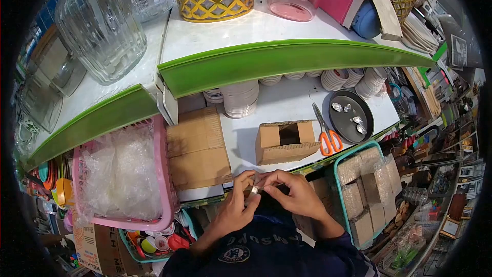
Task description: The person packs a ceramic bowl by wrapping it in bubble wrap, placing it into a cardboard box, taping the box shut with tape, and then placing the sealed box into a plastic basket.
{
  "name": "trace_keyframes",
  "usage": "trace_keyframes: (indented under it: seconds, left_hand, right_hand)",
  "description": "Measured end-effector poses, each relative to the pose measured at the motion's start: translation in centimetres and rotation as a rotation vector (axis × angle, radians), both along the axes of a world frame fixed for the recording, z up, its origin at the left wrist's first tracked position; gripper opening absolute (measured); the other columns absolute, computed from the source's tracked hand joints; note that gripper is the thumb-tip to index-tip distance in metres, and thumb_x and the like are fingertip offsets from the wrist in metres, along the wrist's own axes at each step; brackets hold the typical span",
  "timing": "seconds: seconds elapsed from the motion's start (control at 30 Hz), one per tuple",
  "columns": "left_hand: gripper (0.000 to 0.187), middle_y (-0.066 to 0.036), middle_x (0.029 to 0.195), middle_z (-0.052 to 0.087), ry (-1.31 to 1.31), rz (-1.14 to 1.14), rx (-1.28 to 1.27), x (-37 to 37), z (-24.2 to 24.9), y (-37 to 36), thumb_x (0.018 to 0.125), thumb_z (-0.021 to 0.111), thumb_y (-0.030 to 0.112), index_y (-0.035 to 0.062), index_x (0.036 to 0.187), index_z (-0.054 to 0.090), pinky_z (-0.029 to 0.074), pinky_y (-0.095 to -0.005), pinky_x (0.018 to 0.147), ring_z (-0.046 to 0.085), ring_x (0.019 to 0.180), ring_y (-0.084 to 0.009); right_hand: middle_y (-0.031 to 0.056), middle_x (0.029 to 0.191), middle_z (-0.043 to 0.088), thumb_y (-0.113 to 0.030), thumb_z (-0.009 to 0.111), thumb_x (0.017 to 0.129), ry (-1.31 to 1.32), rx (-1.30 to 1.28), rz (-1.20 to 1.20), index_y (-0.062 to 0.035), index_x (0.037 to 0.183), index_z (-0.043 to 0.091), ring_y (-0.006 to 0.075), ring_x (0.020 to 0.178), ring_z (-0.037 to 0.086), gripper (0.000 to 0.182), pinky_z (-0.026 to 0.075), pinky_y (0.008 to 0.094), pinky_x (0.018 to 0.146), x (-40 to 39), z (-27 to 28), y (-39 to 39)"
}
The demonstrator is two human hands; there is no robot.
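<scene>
In front of my chest, both hands come together over a small silvery piece (254, 190). My left hand (238, 202) is closed, with the piece between its thumb and fingers. The fingers of my right hand (292, 195) pinch at the piece's right edge; something thin and clear may be there too, but it is too small to tell. Just beyond my hands stands a small cardboard box (266, 151) with a hole in its top. Orange-handled scissors (329, 141) lie right of it, beside a dark round pan (352, 105) holding several silvery pieces.
A flat cardboard box (197, 149) and a pink basket of bubble wrap (163, 184) are at left. A teal basket (338, 190) with wrapped cardboard boxes stands at right. Stacked white cups (241, 102) sit under the green-edged shelf (287, 54), which carries glassware (102, 31).
</scene>
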State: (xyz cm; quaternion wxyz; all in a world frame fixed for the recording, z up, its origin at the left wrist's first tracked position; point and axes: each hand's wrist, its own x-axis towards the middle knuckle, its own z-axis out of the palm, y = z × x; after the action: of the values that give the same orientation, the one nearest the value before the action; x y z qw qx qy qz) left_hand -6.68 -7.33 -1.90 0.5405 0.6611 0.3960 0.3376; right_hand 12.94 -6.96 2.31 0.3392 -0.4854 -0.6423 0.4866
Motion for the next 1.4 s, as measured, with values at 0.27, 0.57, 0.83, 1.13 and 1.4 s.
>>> trace_keyframes:
  seconds: [0.27,0.57,0.83,1.13,1.4]
  left_hand:
    - [0.050,-0.018,0.110,0.060,0.046,0.047,0.068,0.5,-0.3,-0.1,0.098,0.056,0.012,0.0006,0.139,0.031,0.049,-0.0357,0.086,0.060,0.101,-0.0233]
    - [0.050,-0.019,0.106,0.062,0.109,0.050,0.001,0.7,-0.5,-0.2,0.098,0.059,0.017,0.0022,0.139,0.034,0.048,-0.0355,0.087,0.062,0.098,-0.0238]
    - [0.051,-0.011,0.090,0.055,0.098,0.025,-0.001,1.5,0.0,-0.2,0.097,0.060,0.015,0.0021,0.139,0.036,0.047,-0.0338,0.079,0.057,0.084,-0.0212]
    - [0.019,-0.013,0.119,0.049,-0.233,0.067,0.108,2.0,-2.4,-0.1,0.095,0.059,0.005,0.0003,0.113,0.054,0.047,-0.0267,0.069,0.056,0.074,-0.0164]
    - [0.004,-0.010,0.113,0.048,-0.632,-0.002,-0.307,1.4,-1.9,-0.4,0.101,0.047,0.003,0.0021,0.101,0.051,0.035,-0.0196,0.049,0.045,0.062,-0.0058]
  right_hand:
    - [0.0134,0.097,0.068,-0.013,0.066,0.092,0.020,-0.006,0.027,0.0001,0.102,0.064,0.0243,0.088,0.068,0.016,0.053,0.0344,0.081,0.2,-0.7,-0.4]
    - [0.0102,0.100,0.069,-0.015,0.067,0.092,-0.015,0.042,0.080,-0.0031,0.103,0.066,0.0230,0.091,0.066,0.016,0.052,0.0334,0.080,0.7,-0.9,-0.5]
    - [0.0089,0.102,0.069,-0.016,0.069,0.090,0.023,0.031,0.121,-0.0038,0.105,0.067,0.0243,0.096,0.066,0.019,0.051,0.0345,0.085,1.6,0.4,-0.9]
    - [0.0087,0.093,0.073,-0.017,0.070,0.090,0.059,-0.018,-0.048,-0.0041,0.110,0.069,0.0170,0.084,0.069,0.024,0.054,0.0319,0.079,2.7,1.2,-1.7]
    - [0.0157,0.091,0.068,-0.009,0.069,0.084,-0.771,0.244,-0.883,-0.0025,0.094,0.067,0.0347,0.081,0.067,0.013,0.053,0.0415,0.070,12.0,-4.3,3.1]
